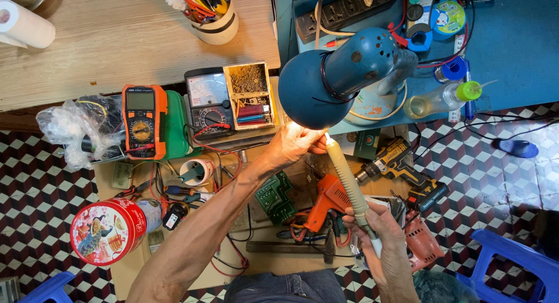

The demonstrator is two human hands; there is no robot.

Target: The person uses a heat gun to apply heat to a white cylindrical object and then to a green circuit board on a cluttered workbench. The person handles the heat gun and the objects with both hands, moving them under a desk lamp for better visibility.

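Checkered tile floor (35,181) in dark red, black and white spreads under a flat sheet of brown cardboard (125,274) crowded with tools, and a pale wooden counter (116,41) runs across the top of the view. Above the cardboard, the right hand (381,233) is closed in a full grip around the lower end of a long cream-coloured ribbed soldering tool (348,178), which slants up and to the left with its tip just under the rim of a dark blue metal desk lamp shade (326,76). The left arm stretches diagonally from the lower left, elbow nearly straight, and the left hand (294,143) is curled with its fingertips pinched together right at the tool's tip; whatever small thing it pinches is too small to tell. Below the two hands lie an orange pistol-shaped glue gun (329,201) and a green circuit board (275,197), side by side. Right of the tool rests a yellow and black cordless drill (396,163). Farther left sit an orange digital multimeter (144,121), a black analogue meter (209,102) and a round red biscuit tin (105,232).
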